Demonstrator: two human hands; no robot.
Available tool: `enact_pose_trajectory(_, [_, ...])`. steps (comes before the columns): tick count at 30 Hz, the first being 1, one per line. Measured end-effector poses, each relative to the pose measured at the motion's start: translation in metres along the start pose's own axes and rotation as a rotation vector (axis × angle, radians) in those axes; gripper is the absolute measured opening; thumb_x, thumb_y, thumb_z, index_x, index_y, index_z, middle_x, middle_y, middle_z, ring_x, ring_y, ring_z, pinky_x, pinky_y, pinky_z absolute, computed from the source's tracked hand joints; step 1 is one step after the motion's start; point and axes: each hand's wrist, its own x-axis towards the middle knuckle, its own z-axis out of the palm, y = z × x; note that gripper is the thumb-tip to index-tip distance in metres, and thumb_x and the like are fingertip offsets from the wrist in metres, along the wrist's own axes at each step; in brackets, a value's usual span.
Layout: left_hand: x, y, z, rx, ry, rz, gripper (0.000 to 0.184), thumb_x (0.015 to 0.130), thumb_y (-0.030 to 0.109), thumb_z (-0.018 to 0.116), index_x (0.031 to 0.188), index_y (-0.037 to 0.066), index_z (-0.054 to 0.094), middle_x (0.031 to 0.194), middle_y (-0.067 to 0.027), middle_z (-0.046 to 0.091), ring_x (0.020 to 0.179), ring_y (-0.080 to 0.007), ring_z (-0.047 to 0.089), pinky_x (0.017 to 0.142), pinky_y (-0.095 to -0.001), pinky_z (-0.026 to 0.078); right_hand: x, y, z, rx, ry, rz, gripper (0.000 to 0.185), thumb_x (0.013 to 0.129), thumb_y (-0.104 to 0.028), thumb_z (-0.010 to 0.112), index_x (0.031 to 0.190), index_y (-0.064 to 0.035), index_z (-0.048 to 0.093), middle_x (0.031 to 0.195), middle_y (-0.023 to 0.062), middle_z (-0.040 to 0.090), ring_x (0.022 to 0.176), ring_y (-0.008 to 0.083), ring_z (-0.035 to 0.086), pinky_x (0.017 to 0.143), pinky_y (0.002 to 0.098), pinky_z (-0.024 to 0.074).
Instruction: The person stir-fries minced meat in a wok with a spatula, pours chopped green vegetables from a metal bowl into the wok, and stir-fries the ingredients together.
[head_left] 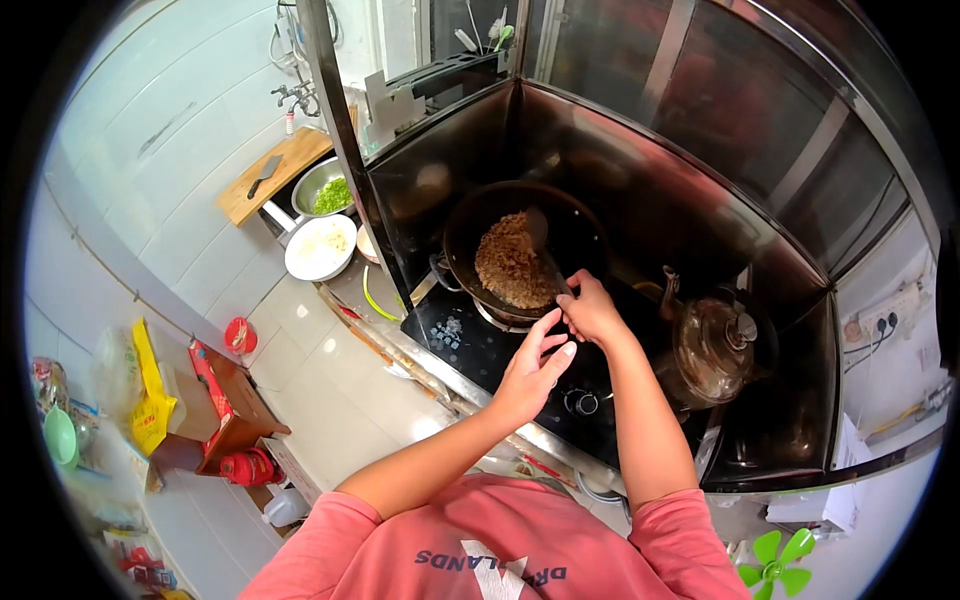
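Note:
A dark wok (585,225) sits on the stove, with browned, crumbly food (508,262) heaped in its left half. My right hand (590,308) is closed around the handle of a spatula (538,230), whose dark blade rests against the food. Beside it, my left hand (535,372) hovers over the front of the stove with its fingers apart and holds nothing. Its fingertips are close to the right hand; whether they touch it I cannot tell.
A metal kettle (712,350) stands right of the wok, and a stove knob (581,402) is in front. To the left are a white pan (320,248), a bowl of chopped greens (330,193) and a knife (264,175) on a cutting board (300,152). Metal panels (660,190) enclose the stove.

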Motion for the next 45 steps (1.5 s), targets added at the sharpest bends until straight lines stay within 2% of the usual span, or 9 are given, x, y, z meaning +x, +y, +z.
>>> enact_pose_trajectory(3, [-0.006,0.011,-0.001,-0.044,0.007,-0.027,0.056,0.093,0.018,0.054,0.140,0.003,0.028,0.128,-0.0122,0.045,0.118,-0.0161,0.043,0.096,-0.0273,0.036,-0.018,-0.016,0.004,-0.295,0.037,-0.095,0.038,0.077,-0.011,0.062,0.111,-0.0013,0.049,0.082,0.0205,0.064,0.064,0.0312,0.064,0.056,0.0390,0.0507])
enact_pose_trajectory(4, [-0.007,0.009,-0.001,-0.053,0.042,-0.021,0.054,0.093,0.017,0.054,0.140,0.004,0.030,0.121,-0.0110,0.048,0.116,-0.0143,0.043,0.094,-0.0261,0.037,-0.016,-0.006,0.006,-0.451,0.082,-0.252,0.037,0.075,-0.010,0.063,0.110,-0.0049,0.052,0.092,0.0219,0.064,0.083,0.0382,0.063,0.073,0.0428,0.0499])
enact_pose_trajectory(7, [-0.012,0.011,-0.001,-0.046,0.043,-0.086,0.051,0.092,0.014,0.053,0.138,0.003,0.032,0.124,-0.0109,0.047,0.116,-0.0154,0.043,0.095,-0.0263,0.037,-0.032,-0.018,0.002,-0.475,0.017,-0.235,0.037,0.071,-0.006,0.062,0.108,-0.0077,0.055,0.092,0.0216,0.064,0.091,0.0402,0.060,0.078,0.0451,0.0478])
enact_pose_trajectory(11, [-0.012,-0.001,0.001,0.103,0.113,0.156,0.045,0.090,0.017,0.055,0.131,0.004,0.041,0.124,-0.0122,0.048,0.112,-0.0212,0.049,0.091,-0.0318,0.041,-0.045,-0.015,-0.007,-0.578,0.006,-0.332,0.038,0.068,-0.001,0.059,0.105,-0.0095,0.059,0.087,0.0203,0.064,0.087,0.0386,0.061,0.074,0.0438,0.0479])
enact_pose_trajectory(14, [-0.011,0.005,0.003,0.166,0.183,0.264,0.037,0.088,0.015,0.056,0.123,0.003,0.048,0.123,-0.0105,0.048,0.114,-0.0218,0.047,0.097,-0.0345,0.036,-0.064,-0.023,-0.019,-0.635,0.000,-0.299,0.038,0.066,0.001,0.059,0.102,-0.0100,0.062,0.088,0.0195,0.065,0.088,0.0379,0.061,0.076,0.0444,0.0482])
enact_pose_trajectory(20, [-0.010,0.012,0.019,0.250,0.100,0.285,0.039,0.090,0.017,0.054,0.126,0.004,0.047,0.126,-0.0107,0.047,0.118,-0.0218,0.046,0.099,-0.0348,0.035,-0.100,-0.037,-0.046,-0.762,0.013,-0.328,0.031,0.065,0.003,0.058,0.091,-0.0099,0.066,0.081,0.0167,0.065,0.083,0.0357,0.063,0.071,0.0439,0.0490])
enact_pose_trajectory(28, [-0.014,0.012,0.037,0.310,-0.082,0.296,0.044,0.093,0.021,0.051,0.130,0.000,0.045,0.132,-0.0153,0.046,0.124,-0.0268,0.043,0.104,-0.0340,0.031,-0.141,-0.061,-0.083,-0.868,0.038,-0.175,0.036,0.061,0.004,0.057,0.092,-0.0083,0.070,0.084,0.0179,0.065,0.081,0.0353,0.063,0.073,0.0412,0.0490])
enact_pose_trajectory(41, [-0.014,0.010,0.025,0.316,-0.017,0.275,0.044,0.092,0.020,0.053,0.131,0.001,0.044,0.134,-0.0156,0.045,0.125,-0.0282,0.041,0.105,-0.0347,0.030,-0.076,-0.028,-0.029,-0.737,0.125,-0.136,0.035,0.070,-0.006,0.061,0.105,-0.0103,0.068,0.094,0.0202,0.065,0.091,0.0348,0.063,0.082,0.0418,0.0503])
enact_pose_trajectory(45, [-0.017,0.014,0.025,0.299,0.016,0.295,0.043,0.091,0.018,0.053,0.131,0.001,0.045,0.133,-0.0141,0.045,0.123,-0.0263,0.043,0.102,-0.0343,0.032,-0.108,-0.054,-0.060,-0.668,-0.009,-0.167,0.042,0.067,-0.006,0.059,0.108,-0.0024,0.065,0.095,0.0230,0.064,0.091,0.0352,0.062,0.083,0.0382,0.0491])
